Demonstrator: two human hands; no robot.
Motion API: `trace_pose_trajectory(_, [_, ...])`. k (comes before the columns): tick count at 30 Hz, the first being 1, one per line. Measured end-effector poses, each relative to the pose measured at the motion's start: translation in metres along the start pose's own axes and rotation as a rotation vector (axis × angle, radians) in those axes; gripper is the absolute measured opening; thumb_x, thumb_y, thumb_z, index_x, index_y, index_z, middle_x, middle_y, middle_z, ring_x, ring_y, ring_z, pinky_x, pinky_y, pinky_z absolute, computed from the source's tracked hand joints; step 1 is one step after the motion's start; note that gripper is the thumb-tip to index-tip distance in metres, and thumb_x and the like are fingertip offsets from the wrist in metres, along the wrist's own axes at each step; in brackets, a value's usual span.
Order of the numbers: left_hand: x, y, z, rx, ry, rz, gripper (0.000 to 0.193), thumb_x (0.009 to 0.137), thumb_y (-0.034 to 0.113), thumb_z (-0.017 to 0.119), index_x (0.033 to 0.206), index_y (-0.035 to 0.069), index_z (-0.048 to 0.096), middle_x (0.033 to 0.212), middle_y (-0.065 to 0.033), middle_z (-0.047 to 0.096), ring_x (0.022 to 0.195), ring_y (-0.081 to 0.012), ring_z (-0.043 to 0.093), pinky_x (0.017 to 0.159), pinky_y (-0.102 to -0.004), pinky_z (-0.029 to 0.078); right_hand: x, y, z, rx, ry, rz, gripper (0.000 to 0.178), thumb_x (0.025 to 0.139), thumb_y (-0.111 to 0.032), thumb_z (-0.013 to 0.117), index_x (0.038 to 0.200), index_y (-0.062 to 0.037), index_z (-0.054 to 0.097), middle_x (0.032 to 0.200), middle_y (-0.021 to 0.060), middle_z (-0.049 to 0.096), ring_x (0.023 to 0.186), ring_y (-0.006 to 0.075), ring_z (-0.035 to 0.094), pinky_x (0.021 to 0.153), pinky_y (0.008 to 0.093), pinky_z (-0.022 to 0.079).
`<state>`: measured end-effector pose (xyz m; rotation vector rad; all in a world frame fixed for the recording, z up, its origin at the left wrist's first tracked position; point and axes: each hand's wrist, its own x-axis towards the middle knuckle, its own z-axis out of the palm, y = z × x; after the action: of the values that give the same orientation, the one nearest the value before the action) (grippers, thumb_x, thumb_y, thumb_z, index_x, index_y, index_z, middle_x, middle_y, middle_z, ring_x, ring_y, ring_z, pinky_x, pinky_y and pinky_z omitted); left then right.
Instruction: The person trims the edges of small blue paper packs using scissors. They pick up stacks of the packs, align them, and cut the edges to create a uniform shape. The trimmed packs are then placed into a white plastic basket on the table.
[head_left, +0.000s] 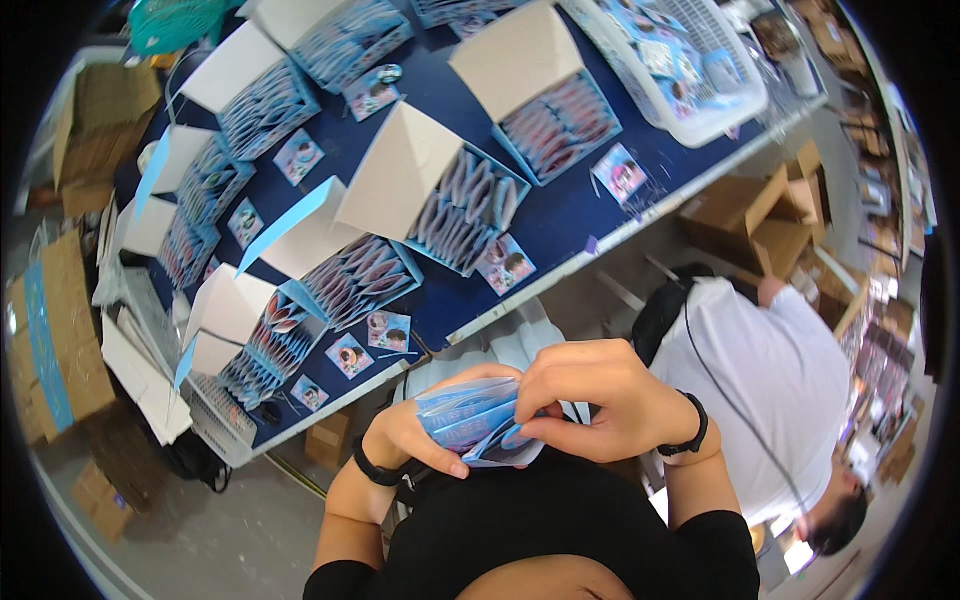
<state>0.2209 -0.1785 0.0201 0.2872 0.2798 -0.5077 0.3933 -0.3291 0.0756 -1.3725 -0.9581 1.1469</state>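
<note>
Close to my body, above my black shirt, my left hand [408, 437] is wrapped round a small bundle of blue packets in clear sleeves [462, 420]. Its thumb lies along the near side. My right hand [610, 395] pinches the right edge of the bundle with thumb and fingers, where one sleeve bulges a little. Whether a separate piece sits between those fingertips is hidden. Beyond my hands, small picture cards [349, 356] lie by the table's near edge, beside open blue boxes [360, 282] filled with upright packets.
A dark blue table [440, 310] carries several more lidded boxes. A white plastic basket [690, 120] of packets stands at the far right. At right, a person in a white shirt [755, 380] bends close by. Cardboard boxes [745, 215] sit on the floor right; more are stacked left.
</note>
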Motion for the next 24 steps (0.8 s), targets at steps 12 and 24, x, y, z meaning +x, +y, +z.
trace_pose_trajectory(12, [0.006, 0.008, 0.004, -0.258, 0.076, 0.344, 0.092, 0.056, 0.001, 0.079, 0.134, 0.0, 0.03, 0.123, -0.0256, 0.044, 0.111, -0.0428, 0.05, 0.084, -0.0574, 0.05, 0.071, 0.004, -0.025, 0.006, -0.143, -0.1, 0.015, 0.066, 0.001, 0.075, 0.078, -0.0023, 0.066, 0.076, 0.0082, 0.063, 0.06, 0.0158, 0.056, 0.053, 0.0245, 0.044])
trace_pose_trajectory(24, [-0.002, 0.027, -0.005, -0.324, 0.003, 0.392, 0.095, 0.056, 0.003, 0.078, 0.135, 0.0, 0.027, 0.121, -0.0279, 0.045, 0.111, -0.0511, 0.049, 0.079, -0.0612, 0.05, 0.11, -0.017, -0.013, -0.116, -0.176, -0.064, 0.009, 0.071, -0.005, 0.073, 0.077, -0.0021, 0.066, 0.074, 0.0069, 0.064, 0.068, 0.018, 0.061, 0.061, 0.0266, 0.047])
